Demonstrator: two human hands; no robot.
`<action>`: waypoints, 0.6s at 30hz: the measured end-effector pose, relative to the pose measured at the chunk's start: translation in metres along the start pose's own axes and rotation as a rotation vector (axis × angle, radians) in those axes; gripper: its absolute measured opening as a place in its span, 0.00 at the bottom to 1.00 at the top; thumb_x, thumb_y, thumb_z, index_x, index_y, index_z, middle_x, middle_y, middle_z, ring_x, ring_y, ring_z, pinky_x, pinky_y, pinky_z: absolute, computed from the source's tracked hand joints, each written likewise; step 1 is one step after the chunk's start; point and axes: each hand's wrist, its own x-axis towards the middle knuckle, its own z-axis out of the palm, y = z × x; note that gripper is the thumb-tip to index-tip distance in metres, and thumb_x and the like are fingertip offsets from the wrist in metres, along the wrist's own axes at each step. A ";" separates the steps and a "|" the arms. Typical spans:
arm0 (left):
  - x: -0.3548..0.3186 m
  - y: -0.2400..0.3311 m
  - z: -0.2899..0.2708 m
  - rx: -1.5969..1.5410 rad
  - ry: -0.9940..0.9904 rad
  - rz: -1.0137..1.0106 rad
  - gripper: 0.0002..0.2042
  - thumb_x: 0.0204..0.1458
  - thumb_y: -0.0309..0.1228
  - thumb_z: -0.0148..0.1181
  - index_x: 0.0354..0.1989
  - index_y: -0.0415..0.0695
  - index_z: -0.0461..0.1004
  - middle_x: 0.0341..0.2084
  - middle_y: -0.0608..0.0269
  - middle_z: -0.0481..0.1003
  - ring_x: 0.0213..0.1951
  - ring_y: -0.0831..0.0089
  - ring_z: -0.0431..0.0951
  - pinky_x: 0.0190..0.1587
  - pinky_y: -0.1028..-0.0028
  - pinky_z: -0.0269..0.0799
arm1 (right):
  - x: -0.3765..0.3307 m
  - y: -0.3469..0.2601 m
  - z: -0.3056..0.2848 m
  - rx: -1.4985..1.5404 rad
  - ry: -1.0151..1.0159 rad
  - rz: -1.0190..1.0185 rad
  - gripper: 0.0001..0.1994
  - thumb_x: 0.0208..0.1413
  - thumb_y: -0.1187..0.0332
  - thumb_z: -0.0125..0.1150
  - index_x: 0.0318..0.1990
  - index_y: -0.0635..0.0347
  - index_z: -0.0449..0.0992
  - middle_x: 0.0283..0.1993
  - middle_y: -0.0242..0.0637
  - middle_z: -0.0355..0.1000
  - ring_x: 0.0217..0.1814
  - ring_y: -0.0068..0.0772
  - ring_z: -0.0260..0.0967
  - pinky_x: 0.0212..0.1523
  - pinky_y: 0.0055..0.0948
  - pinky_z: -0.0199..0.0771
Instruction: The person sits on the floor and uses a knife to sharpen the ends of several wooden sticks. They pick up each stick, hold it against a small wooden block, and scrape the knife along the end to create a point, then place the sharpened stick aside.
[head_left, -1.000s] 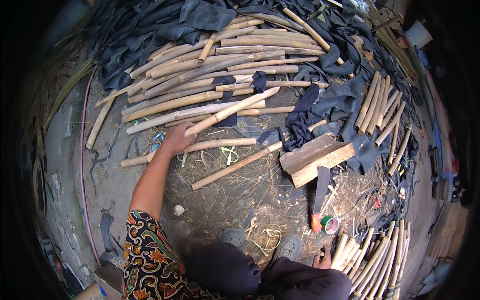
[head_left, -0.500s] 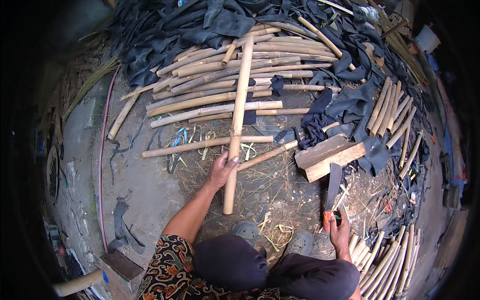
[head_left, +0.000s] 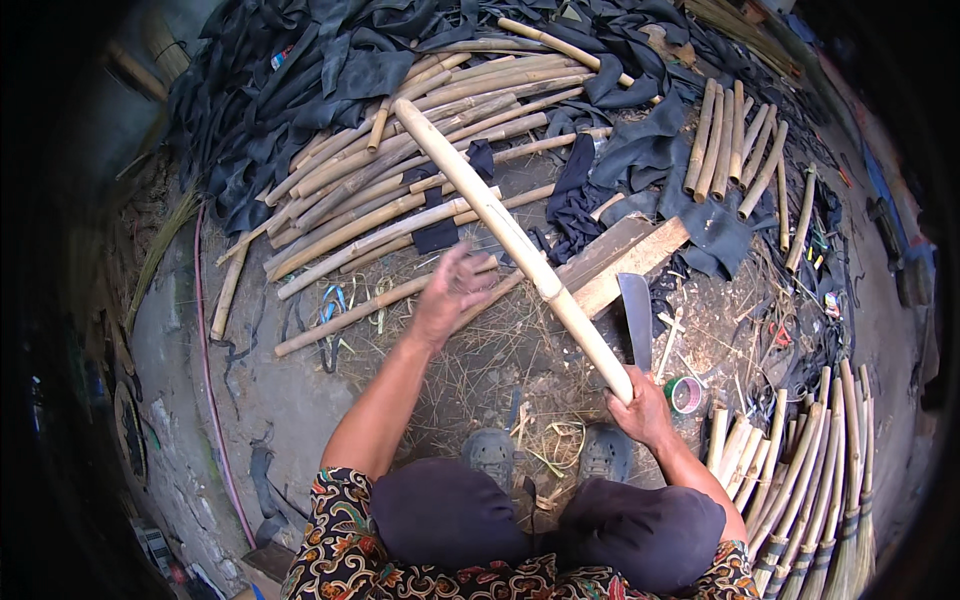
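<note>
A long pale bamboo pole (head_left: 520, 245) slants from the heap of poles at upper left down to my right hand (head_left: 645, 408). That hand is closed round its near end. A machete blade (head_left: 635, 315) rises just beside the same hand; its handle is hidden, so I cannot tell whether my fingers hold it too. My left hand (head_left: 450, 297) is off the pole, raised over a shorter bamboo piece (head_left: 385, 305), its slightly blurred fingers apart and holding nothing. Under the slanting pole and behind the blade lies a wooden block (head_left: 630, 268) with a pale cut face.
Bamboo poles (head_left: 350, 225) are heaped ahead, below a pile of black rubber strips (head_left: 260, 130). Short bamboo lengths (head_left: 725, 140) lie at the far right. Bundled sticks (head_left: 800, 480) stand near my right knee, by a green tape roll (head_left: 684, 394). A pink hose (head_left: 205, 370) runs along the left.
The pole has swung so its near end moved right into my right hand. My left hand has let go of it and opened. The view has shifted slightly.
</note>
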 end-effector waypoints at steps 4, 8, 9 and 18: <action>0.016 0.064 -0.043 -0.232 0.202 0.206 0.56 0.57 0.74 0.46 0.77 0.35 0.44 0.72 0.33 0.55 0.72 0.44 0.62 0.71 0.46 0.60 | -0.013 0.017 -0.007 -0.063 0.029 -0.041 0.18 0.50 0.69 0.67 0.50 0.56 0.77 0.39 0.48 0.78 0.43 0.56 0.79 0.43 0.45 0.78; 0.021 0.094 -0.050 -0.455 0.378 0.295 0.33 0.68 0.55 0.50 0.68 0.39 0.62 0.53 0.50 0.74 0.54 0.57 0.77 0.60 0.52 0.74 | -0.012 0.020 -0.002 -0.090 0.003 -0.138 0.23 0.50 0.67 0.71 0.56 0.55 0.77 0.44 0.47 0.79 0.46 0.55 0.78 0.48 0.42 0.78; 0.017 0.098 -0.050 -0.502 0.387 0.397 0.27 0.69 0.51 0.52 0.63 0.40 0.66 0.47 0.55 0.75 0.48 0.61 0.77 0.56 0.55 0.76 | -0.010 0.023 0.000 -0.062 0.006 -0.158 0.24 0.51 0.66 0.71 0.57 0.55 0.77 0.46 0.48 0.78 0.48 0.54 0.78 0.49 0.42 0.78; -0.063 0.215 -0.103 -0.372 0.742 0.753 0.10 0.67 0.39 0.59 0.45 0.46 0.71 0.34 0.63 0.72 0.37 0.68 0.73 0.44 0.65 0.73 | -0.007 0.094 0.013 -0.275 0.245 0.316 0.35 0.57 0.60 0.72 0.67 0.69 0.64 0.60 0.62 0.68 0.61 0.64 0.68 0.61 0.52 0.70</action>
